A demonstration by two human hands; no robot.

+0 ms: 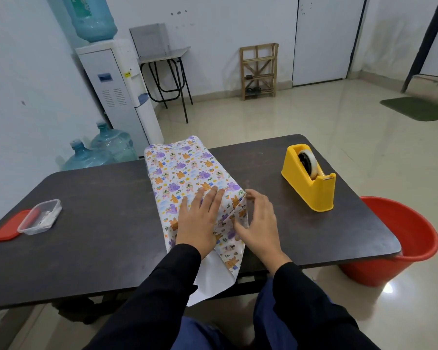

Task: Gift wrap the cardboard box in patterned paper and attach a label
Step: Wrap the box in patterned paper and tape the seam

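A plain office or break room. A water dispenser stands at the wall, spare bottles just left of it, a wooden shoe rack well to its right.

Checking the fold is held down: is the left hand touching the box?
Touching. Head view: the left hand lies flat on top of the papered box, no gap.

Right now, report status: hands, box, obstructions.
Left hand flat on wrapped box. Right hand on near-end side fold. Near end unsealed, flap overhanging table edge. Nothing blocking hands; tape dispenser off right.
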